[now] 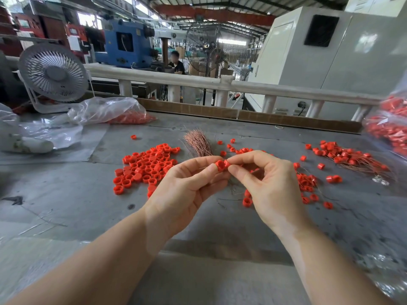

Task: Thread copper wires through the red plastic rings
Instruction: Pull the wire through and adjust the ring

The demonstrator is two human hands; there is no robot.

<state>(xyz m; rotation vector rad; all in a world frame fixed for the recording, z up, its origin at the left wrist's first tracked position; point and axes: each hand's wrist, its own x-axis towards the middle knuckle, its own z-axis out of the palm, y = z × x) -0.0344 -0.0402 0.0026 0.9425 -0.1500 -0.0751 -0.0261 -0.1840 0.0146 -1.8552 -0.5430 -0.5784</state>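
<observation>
Red plastic ring (221,165) sits pinched between your two hands, raised above the middle of the bench (66,194). Your left hand (187,186) has its grip closed on the ring with thumb and forefinger; your right hand (264,179) pinches at the ring's right edge, its fingers curled, though whether a wire is between them you cannot tell. Behind your hands, farther away, lies the bundle of copper wires (198,142). A loose pile of rings (145,168) lies to the left, and already wired rings (348,155) lie to the far right. A small white fan (52,73) stands at the far left.
</observation>
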